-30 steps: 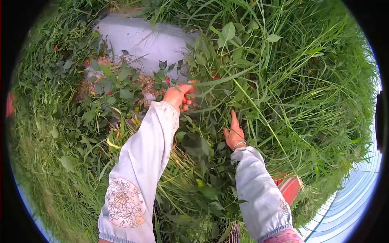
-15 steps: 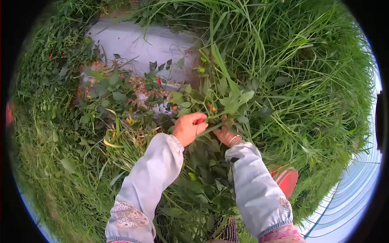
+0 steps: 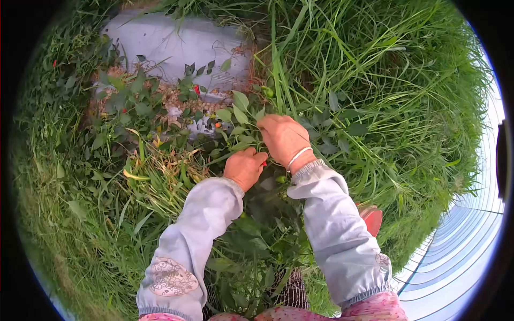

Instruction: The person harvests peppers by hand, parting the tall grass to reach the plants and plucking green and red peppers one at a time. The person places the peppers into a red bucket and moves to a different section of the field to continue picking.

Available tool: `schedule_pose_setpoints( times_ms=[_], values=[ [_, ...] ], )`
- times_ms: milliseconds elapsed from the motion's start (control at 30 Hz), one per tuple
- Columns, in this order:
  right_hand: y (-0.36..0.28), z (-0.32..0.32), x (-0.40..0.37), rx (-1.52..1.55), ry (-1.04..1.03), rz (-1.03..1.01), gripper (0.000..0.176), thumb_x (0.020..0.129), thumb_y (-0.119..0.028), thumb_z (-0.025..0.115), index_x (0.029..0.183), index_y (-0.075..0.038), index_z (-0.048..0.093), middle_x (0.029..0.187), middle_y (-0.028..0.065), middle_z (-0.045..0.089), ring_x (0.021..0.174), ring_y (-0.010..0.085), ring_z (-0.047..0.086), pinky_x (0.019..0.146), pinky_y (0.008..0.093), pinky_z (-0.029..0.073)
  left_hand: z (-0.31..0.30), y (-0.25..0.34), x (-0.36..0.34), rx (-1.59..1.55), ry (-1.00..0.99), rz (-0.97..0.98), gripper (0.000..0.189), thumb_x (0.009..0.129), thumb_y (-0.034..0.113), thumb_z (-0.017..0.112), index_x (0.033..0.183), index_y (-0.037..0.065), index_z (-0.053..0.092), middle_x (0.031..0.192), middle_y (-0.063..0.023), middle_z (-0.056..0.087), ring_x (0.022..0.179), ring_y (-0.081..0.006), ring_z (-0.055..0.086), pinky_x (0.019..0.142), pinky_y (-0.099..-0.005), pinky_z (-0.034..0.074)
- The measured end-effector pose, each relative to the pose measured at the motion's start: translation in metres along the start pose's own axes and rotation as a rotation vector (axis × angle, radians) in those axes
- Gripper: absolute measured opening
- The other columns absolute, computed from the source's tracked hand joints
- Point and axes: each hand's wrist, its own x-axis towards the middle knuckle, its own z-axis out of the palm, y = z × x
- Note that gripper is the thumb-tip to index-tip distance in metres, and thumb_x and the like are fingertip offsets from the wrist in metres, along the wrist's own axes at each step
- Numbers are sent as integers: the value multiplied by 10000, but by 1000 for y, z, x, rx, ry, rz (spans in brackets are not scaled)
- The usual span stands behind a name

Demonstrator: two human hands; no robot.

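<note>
Where a second ago the left hand (image 3: 245,167) stretched to the far side of the pepper plant (image 3: 241,115) and the right hand (image 3: 284,138) lay flat and open lower down, both are now drawn in side by side, almost touching, at the near stems. The picking, it seems, has shifted to this closer cluster. The left hand is clenched, a speck of the red peppers (image 3: 264,162) showing at its knuckles. The right hand, a bracelet (image 3: 297,156) at its wrist, arches over the leaves, fingers curled down into them; what they grip cannot be told. Behind lies a grey sheet (image 3: 176,43), with tall grass (image 3: 375,80) all round.
</note>
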Motion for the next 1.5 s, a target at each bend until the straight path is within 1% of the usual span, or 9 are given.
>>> schedule_pose_setpoints(
  times_ms=[100, 367, 500, 600, 900, 1067, 1267, 1433, 1500],
  values=[
    [21, 1, 12, -239, -427, 228, 181, 767, -128, 617, 945, -123, 648, 965, 79, 631, 1002, 259, 591, 828, 355, 492, 2, 0, -2, 37, -6, -2, 234, 706, 110, 676, 936, 134, 638, 798, -83, 559, 782, -284, 588, 667, -397, 496],
    [48, 19, -9, -328, -532, 138, 327, 790, -152, 612, 1116, -149, 579, 1073, 99, 576, 1020, 275, 589, 823, 369, 497, 5, -1, -5, 78, -44, 6, 261, 673, 107, 693, 926, 134, 635, 801, -80, 541, 804, -277, 583, 677, -387, 500],
    [63, 19, -23, 12, -255, 198, 289, 840, -188, 601, 1095, -53, 581, 1025, 106, 634, 924, 265, 618, 777, 340, 488, 0, -5, -6, 96, -53, 22, 272, 662, 109, 699, 923, 139, 628, 804, -73, 534, 797, -275, 580, 674, -385, 501],
    [85, 30, -35, 905, 1, 620, 326, 882, -289, 587, 1037, -2, 606, 896, 56, 651, 822, 191, 609, 737, 288, 468, 0, -7, -8, 89, -49, 12, 269, 660, 108, 698, 916, 143, 621, 805, -68, 534, 795, -273, 579, 674, -385, 501],
    [105, 16, -43, 1498, 539, 1140, 267, 924, -320, 518, 980, -62, 558, 883, 64, 668, 561, 85, 539, 400, 210, 334, 11, -16, -15, 110, -59, -4, 234, 674, 102, 686, 892, 134, 610, 811, -75, 545, 807, -293, 581, 684, -399, 495],
    [110, -25, -53, 1441, 266, 855, 286, 906, -225, 520, 1136, -59, 551, 905, 84, 670, 640, 115, 611, 507, 212, 414, -1, -37, -31, 155, -29, -80, 258, 694, 92, 676, 945, 137, 638, 862, -86, 571, 826, -305, 585, 713, -426, 491],
    [58, -20, -53, 1402, -285, 666, 146, 888, -218, 532, 974, -100, 541, 843, 77, 658, 687, 124, 632, 540, 216, 447, 20, -33, -30, 187, -58, -32, 270, 665, 78, 668, 929, 127, 642, 849, -102, 562, 824, -301, 586, 693, -411, 494],
    [23, -3, -12, 1204, -133, 408, 198, 857, -186, 545, 1000, -57, 587, 900, 85, 655, 762, 145, 631, 644, 273, 503, 21, -18, -30, 222, -71, -33, 220, 702, 97, 614, 921, 117, 617, 821, -106, 548, 809, -306, 579, 676, -400, 493],
    [45, 17, 11, 636, 45, 449, 262, 810, -151, 547, 1045, -57, 613, 980, 177, 643, 874, 273, 630, 776, 358, 498, 25, -22, -33, 229, -39, -7, 301, 673, 85, 653, 969, 126, 617, 825, -111, 542, 777, -313, 574, 658, -408, 491]
  ],
)
